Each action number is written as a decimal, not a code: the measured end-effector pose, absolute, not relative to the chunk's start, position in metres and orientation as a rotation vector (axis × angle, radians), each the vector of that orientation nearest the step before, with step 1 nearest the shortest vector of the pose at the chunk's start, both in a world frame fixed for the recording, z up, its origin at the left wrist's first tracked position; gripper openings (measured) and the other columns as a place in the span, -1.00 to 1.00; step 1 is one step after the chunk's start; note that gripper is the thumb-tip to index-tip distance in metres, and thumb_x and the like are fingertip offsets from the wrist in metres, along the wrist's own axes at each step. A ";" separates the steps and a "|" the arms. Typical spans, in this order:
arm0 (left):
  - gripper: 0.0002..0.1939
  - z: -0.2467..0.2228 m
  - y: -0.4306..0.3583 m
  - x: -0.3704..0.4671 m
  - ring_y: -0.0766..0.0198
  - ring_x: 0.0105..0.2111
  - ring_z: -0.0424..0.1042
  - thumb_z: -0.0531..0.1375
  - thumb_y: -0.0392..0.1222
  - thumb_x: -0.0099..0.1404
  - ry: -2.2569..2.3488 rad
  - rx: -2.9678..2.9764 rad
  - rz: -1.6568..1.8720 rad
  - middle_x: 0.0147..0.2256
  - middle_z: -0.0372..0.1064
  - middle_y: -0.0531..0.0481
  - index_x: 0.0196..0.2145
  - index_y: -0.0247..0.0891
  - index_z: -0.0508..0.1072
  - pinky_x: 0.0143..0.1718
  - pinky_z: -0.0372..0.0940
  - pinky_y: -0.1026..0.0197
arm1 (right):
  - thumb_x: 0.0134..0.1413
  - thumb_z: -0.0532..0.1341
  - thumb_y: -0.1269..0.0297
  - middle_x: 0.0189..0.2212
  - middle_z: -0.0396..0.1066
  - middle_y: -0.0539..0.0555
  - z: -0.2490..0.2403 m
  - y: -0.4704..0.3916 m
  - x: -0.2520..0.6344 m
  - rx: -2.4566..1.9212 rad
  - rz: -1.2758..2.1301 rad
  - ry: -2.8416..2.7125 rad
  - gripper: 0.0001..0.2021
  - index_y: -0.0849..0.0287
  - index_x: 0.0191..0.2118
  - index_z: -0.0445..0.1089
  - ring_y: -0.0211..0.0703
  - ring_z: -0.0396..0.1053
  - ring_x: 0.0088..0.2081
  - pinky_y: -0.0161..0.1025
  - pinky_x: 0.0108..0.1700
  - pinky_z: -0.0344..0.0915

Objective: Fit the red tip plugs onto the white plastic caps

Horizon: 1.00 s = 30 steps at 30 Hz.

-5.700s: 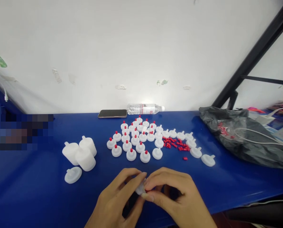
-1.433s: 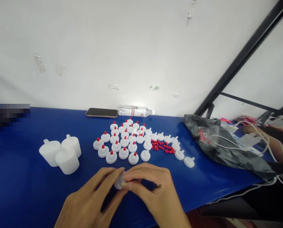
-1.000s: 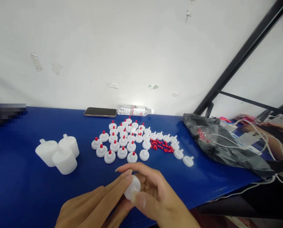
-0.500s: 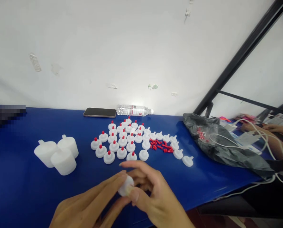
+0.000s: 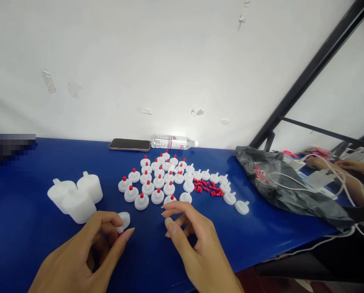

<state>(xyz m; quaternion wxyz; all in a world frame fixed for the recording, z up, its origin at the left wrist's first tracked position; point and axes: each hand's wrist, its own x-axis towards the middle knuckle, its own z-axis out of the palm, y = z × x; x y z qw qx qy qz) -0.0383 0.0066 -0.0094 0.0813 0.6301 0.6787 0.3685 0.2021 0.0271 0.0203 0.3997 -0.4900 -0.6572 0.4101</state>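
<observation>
My left hand [image 5: 87,254] pinches a small white cap [image 5: 124,221] with a red tip, low over the blue table [image 5: 23,232], just right of three stacks of white caps [image 5: 75,195]. My right hand [image 5: 194,244] hovers with fingers apart and nothing in it, just in front of the rows of white caps with red tips [image 5: 153,179]. Right of those rows lie a heap of loose red tips [image 5: 208,187] and several plain white caps [image 5: 230,198].
A phone [image 5: 129,144] and a lying water bottle [image 5: 172,142] rest against the white wall. A black plastic bag [image 5: 287,187] with white cables on it lies at the right. Another person's arm [image 5: 349,179] shows at the far right. The table's front edge runs close below my hands.
Both hands held one cap together; now my left hand has carried it left toward the stacks and my right hand has let go and opened.
</observation>
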 end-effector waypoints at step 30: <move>-0.47 -0.003 0.021 -0.026 0.24 -0.36 0.61 0.07 0.37 0.30 2.091 1.717 0.773 -0.21 0.59 0.15 0.06 0.27 0.63 -0.35 0.44 0.24 | 0.48 0.25 0.21 -0.24 0.64 -0.03 0.030 0.026 0.200 -1.264 0.970 -1.818 -0.78 -0.02 0.04 0.65 -0.24 0.55 -0.29 -0.41 -0.36 0.37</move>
